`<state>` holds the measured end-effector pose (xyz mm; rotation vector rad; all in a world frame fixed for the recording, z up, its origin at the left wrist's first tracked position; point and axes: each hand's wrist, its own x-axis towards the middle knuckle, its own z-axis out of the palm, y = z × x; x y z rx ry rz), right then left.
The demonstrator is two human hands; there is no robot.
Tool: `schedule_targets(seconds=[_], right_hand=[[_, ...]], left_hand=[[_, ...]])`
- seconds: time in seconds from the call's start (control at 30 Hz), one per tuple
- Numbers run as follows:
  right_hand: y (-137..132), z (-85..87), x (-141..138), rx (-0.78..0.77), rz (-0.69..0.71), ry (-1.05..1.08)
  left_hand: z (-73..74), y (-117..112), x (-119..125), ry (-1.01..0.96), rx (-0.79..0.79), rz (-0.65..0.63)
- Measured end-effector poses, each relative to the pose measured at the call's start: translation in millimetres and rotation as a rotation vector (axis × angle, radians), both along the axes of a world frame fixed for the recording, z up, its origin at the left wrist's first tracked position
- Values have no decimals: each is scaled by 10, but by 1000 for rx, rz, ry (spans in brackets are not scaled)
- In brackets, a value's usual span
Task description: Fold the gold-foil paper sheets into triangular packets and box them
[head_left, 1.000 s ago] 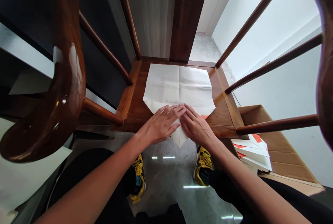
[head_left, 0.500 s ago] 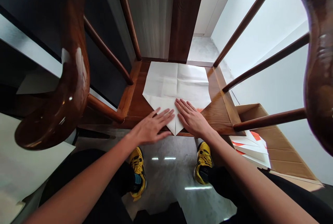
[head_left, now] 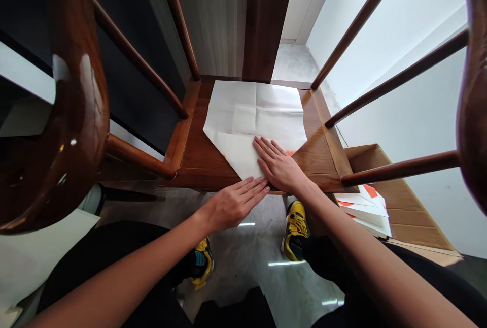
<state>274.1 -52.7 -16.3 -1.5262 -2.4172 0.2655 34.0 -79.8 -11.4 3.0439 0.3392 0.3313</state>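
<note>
- Your left hand [head_left: 233, 205] lies at the front edge of the seat, palm down, its fingers [head_left: 251, 192] flat and pressed together, pinching nothing. The fingertips end just beside the paper's lower tip; you cannot tell whether they touch it.
- Your right hand [head_left: 279, 165] lies palm down on the paper, its fingers [head_left: 266, 149] slightly spread and pinching nothing.
- Below your hands, your yellow-and-black sneakers [head_left: 294, 231] stand on the polished grey floor [head_left: 243, 252], with your black trousers [head_left: 114, 252] on either side.
- The white paper sheet [head_left: 247, 115] lies flat on the wooden chair seat [head_left: 201, 153], creased into quarters, with its lower end folded to a point [head_left: 238, 153] that reaches close to the seat's front edge.
- A small orange mark [head_left: 289, 153] shows just beside your right hand, along the paper's lower edge.
- To your right, white sheets with orange-red markings [head_left: 361, 206] lie stacked in an open cardboard box [head_left: 403, 206].
- To your left, a white board [head_left: 38, 252] leans low beside the chair.
- Glossy curved wooden armrests [head_left: 64, 115] frame the seat, with slim wooden spindles [head_left: 361, 28] rising around it and a broad wooden back splat [head_left: 266, 13] beyond.
- Farthest off, a white wall [head_left: 399, 89] runs behind the chair.
</note>
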Motion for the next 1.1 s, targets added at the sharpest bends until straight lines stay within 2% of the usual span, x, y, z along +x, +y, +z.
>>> schedule_targets(seconds=[0.2, 0.33, 0.4, 0.47, 0.57, 0.73, 1.1], right_hand=[[60, 90, 27, -20, 11, -17], [84, 123, 9, -19, -1, -23], [81, 112, -8, -10, -5, -24], [71, 89, -27, 6, -8, -37], [56, 58, -50, 29, -22, -63], [57, 57, -55, 14, -26, -56], [72, 72, -48, 4, -36, -16]], left_hand=[[40, -102, 1, -64, 16, 124], [202, 110, -98, -208, -141, 290], [249, 235, -125, -176, -195, 331], [237, 293, -118, -51, -206, 252], [149, 239, -67, 92, -182, 135], [47, 124, -27, 103, -133, 143], [25, 140, -99, 77, -121, 139]])
